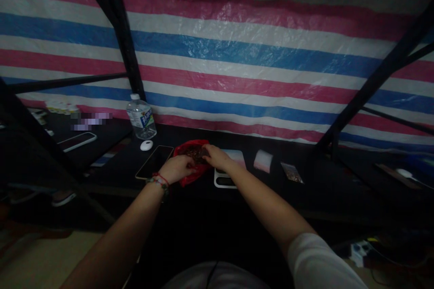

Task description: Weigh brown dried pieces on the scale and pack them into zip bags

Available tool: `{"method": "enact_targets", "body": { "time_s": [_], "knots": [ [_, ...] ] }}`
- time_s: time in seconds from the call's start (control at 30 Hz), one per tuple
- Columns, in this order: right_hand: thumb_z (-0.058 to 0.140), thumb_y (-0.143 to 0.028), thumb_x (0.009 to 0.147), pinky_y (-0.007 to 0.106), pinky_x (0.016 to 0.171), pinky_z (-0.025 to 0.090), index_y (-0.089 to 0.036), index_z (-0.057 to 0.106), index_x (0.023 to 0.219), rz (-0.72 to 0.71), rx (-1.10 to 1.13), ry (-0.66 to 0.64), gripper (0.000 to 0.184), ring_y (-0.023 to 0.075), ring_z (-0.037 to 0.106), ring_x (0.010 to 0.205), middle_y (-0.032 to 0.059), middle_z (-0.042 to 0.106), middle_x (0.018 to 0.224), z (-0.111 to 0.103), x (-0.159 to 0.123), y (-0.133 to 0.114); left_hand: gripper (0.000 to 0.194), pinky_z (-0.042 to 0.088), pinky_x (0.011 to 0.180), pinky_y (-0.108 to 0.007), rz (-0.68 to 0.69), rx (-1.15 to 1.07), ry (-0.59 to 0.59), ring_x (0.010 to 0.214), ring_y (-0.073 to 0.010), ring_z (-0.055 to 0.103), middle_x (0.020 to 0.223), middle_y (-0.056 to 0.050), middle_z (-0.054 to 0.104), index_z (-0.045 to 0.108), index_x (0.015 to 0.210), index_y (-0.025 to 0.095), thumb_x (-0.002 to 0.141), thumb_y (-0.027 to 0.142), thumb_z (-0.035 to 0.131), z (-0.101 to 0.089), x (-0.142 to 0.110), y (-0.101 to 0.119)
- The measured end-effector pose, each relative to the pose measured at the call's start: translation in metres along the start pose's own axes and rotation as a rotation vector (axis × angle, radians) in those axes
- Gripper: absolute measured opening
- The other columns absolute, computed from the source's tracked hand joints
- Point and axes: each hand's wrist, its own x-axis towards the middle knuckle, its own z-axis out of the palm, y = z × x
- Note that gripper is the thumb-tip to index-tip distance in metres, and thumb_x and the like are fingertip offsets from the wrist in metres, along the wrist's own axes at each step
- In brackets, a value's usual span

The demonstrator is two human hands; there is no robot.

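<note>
Toward the worktop's (264, 185) near edge, left hand (178, 169) and right hand (217, 158) meet at a bag (185, 179), seemingly spreading it (fingers' (209, 150) grip unclear).

One red plastic bag (187, 179), crumpled, mouth open, lying on the black tabletop (271, 142) between a phone (156, 161) and a white scale (225, 182). Contents: small brown pieces (193, 152), loose, too fine to identify from here.

Left fingers (190, 162) and right fingers (208, 151) at red bag (200, 173), scale (224, 182) beside
</note>
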Motion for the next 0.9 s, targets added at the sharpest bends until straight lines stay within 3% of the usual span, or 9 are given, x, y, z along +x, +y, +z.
{"method": "enact_targets", "body": {
  "time_s": [0.2,0.33,0.43,0.5,0.67,0.7,0.77,0.83,0.9],
  "knots": [
    [0.054,-0.018,0.084,0.034,0.092,0.041,-0.016,0.049,0.116,0.052,-0.109,-0.037,0.033,0.0199,0.055,0.108,0.0116,0.058,0.116,-0.004,0.006,0.013,0.028,0.042,0.067,-0.027,0.001,0.066,0.011,0.075,-0.0184,0.062,0.090,-0.008,0.068,0.062,0.093,0.020,0.089,0.033,0.037,-0.006,-0.001,-0.006],
    [0.051,-0.019,0.085,0.035,0.093,0.041,-0.013,0.047,0.119,0.023,-0.138,-0.036,0.035,0.0207,0.054,0.108,0.0143,0.057,0.117,-0.007,0.008,0.017,0.027,0.043,0.067,-0.026,0.057,0.034,-0.045,0.080,-0.0194,0.062,0.091,-0.004,0.068,0.061,0.095,0.023,0.079,0.043,0.053,-0.011,-0.005,-0.005],
    [0.051,-0.019,0.085,0.035,0.093,0.041,-0.012,0.046,0.121,0.020,-0.129,-0.037,0.037,0.0210,0.054,0.109,0.0149,0.056,0.118,-0.008,0.011,0.018,0.021,0.043,0.071,-0.026,0.050,0.053,-0.080,0.083,-0.0193,0.062,0.092,-0.004,0.068,0.064,0.094,0.025,0.077,0.032,0.054,-0.014,-0.007,-0.004],
    [0.051,-0.018,0.085,0.035,0.094,0.040,-0.012,0.046,0.123,0.008,-0.117,-0.016,0.039,0.0212,0.053,0.111,0.0152,0.055,0.120,-0.011,0.013,0.018,0.022,0.043,0.076,-0.027,0.046,0.082,-0.022,0.086,-0.0191,0.062,0.095,-0.004,0.068,0.066,0.091,0.024,0.081,0.026,0.047,-0.021,-0.008,-0.003],
    [0.051,-0.018,0.085,0.035,0.096,0.039,-0.011,0.044,0.126,-0.070,-0.062,0.137,0.042,0.0212,0.048,0.116,0.0155,0.052,0.125,-0.022,0.016,0.013,0.031,0.041,0.088,-0.030,0.072,0.071,0.259,0.096,-0.0203,0.059,0.104,-0.006,0.066,0.067,0.097,0.021,0.086,0.027,0.038,-0.046,-0.015,0.005],
    [0.051,-0.018,0.085,0.035,0.097,0.038,-0.011,0.043,0.126,-0.078,-0.054,0.155,0.043,0.0209,0.048,0.116,0.0151,0.052,0.125,-0.023,0.015,0.011,0.030,0.041,0.089,-0.030,0.085,0.054,0.243,0.097,-0.0201,0.058,0.103,-0.006,0.066,0.067,0.096,0.021,0.085,0.027,0.039,-0.048,-0.017,0.008],
    [0.052,-0.019,0.084,0.035,0.095,0.039,-0.013,0.043,0.127,-0.081,-0.063,0.136,0.044,0.0204,0.050,0.113,0.0139,0.053,0.123,-0.023,0.012,0.008,0.027,0.043,0.086,-0.027,0.127,0.009,0.078,0.093,-0.0189,0.060,0.099,-0.004,0.068,0.069,0.092,0.022,0.083,0.026,0.044,-0.049,-0.021,0.013],
    [0.055,-0.020,0.083,0.034,0.091,0.041,-0.014,0.048,0.122,-0.075,-0.114,0.041,0.040,0.0203,0.054,0.107,0.0123,0.057,0.117,-0.022,0.008,0.006,0.024,0.044,0.079,-0.025,0.170,-0.028,-0.124,0.084,-0.0169,0.061,0.089,-0.002,0.069,0.069,0.085,0.023,0.082,0.027,0.046,-0.045,-0.022,0.017],
    [0.058,-0.022,0.081,0.032,0.085,0.043,-0.015,0.054,0.113,-0.063,-0.190,-0.068,0.033,0.0204,0.058,0.099,0.0108,0.061,0.108,-0.022,0.005,0.005,0.025,0.045,0.076,-0.024,0.197,-0.040,-0.173,0.079,-0.0161,0.061,0.085,-0.002,0.069,0.069,0.084,0.023,0.084,0.028,0.045,-0.038,-0.021,0.019]
  ]
}}
